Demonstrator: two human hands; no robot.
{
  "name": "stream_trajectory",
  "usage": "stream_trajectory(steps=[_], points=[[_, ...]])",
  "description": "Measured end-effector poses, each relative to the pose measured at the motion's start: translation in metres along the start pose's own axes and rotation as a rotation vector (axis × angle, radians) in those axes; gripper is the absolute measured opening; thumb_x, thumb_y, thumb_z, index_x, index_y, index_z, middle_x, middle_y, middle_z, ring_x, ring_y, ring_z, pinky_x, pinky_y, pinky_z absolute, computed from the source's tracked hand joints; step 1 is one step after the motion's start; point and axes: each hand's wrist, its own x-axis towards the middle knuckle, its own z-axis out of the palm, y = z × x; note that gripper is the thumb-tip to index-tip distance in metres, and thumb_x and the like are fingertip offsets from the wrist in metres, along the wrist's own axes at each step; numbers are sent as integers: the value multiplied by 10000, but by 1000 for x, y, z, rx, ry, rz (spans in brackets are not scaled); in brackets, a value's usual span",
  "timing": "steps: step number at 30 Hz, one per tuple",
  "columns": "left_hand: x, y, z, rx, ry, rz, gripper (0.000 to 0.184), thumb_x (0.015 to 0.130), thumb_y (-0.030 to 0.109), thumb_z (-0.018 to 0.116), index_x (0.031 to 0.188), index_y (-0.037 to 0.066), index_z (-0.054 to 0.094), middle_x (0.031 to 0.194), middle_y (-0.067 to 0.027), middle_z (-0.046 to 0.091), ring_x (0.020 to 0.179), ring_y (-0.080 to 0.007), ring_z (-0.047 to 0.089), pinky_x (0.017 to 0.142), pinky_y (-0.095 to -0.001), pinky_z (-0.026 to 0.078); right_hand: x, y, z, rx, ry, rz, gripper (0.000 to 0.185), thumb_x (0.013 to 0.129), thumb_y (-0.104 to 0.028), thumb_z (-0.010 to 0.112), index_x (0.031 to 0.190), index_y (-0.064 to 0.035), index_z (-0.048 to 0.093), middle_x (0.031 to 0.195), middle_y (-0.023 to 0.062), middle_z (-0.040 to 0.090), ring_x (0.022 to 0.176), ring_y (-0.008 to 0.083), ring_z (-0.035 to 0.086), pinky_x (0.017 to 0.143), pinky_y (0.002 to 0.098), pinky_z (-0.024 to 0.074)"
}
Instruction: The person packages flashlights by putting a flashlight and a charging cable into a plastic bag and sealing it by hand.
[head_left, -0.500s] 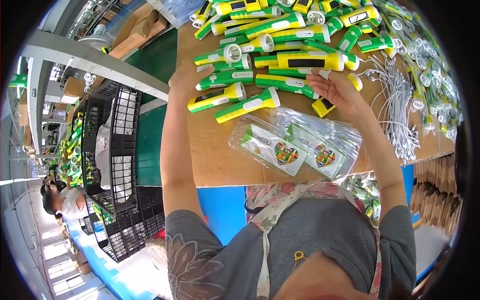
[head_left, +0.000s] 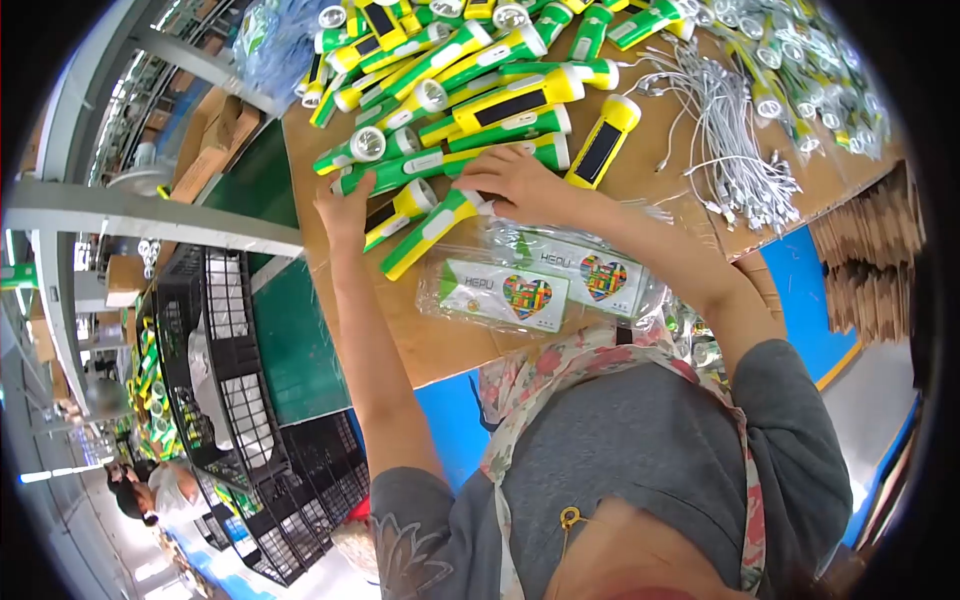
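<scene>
Green, yellow and white flashlights lie in a pile (head_left: 430, 75) across the cardboard-topped table. My left hand (head_left: 345, 212) is at the pile's left side, thumb and fingers apart, touching the near end of a green flashlight (head_left: 395, 168). My right hand (head_left: 525, 188) has its fingers bent over the white head of a yellow-and-green flashlight (head_left: 430, 237); its thumb is partly hidden. Beside it lies a shorter yellow flashlight (head_left: 398, 210). A yellow flashlight with a dark panel (head_left: 603, 143) rests right of my right hand. Clear plastic bags with printed HEPU cards (head_left: 505, 293) lie nearer my body.
A bundle of white cables (head_left: 735, 140) lies to the right, with bagged flashlights (head_left: 790, 60) behind it. Black crates (head_left: 245, 360) and a metal frame (head_left: 150, 218) stand at left. Stacked cardboard (head_left: 865, 250) is at far right. Another person (head_left: 155, 492) sits in the left background.
The view has turned and shifted. My right hand has moved left to the head of the yellow-and-green flashlight. The yellow flashlight with the dark panel now lies separately on the right.
</scene>
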Motion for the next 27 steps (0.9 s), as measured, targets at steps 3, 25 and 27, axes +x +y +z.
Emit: stream_trajectory(steps=[3,25,27], points=[[-9,18,10,-26,108,147,734,627,243,862,1247,62,515,1216,-182,437,1102,-325,502,953,-416,421,-13,-9,-19,27,128,-35,413,679,-51,659,1082,-132,624,1133,43,584,1078,269,543,889,423,431],[-190,50,20,509,-389,1090,186,812,153,683,903,48,559,903,-96,600,925,-316,594,766,-418,498,-139,-37,-60,-22,-167,124,340,707,-28,616,1038,-105,633,1056,75,576,1032,266,532,865,417,405],[-204,64,21,303,-472,884,185,823,164,679,891,54,547,876,-106,593,855,-332,601,705,-423,495,-142,-12,-74,84,-192,72,383,697,15,594,1064,-89,625,1096,105,572,1040,288,535,876,412,415]])
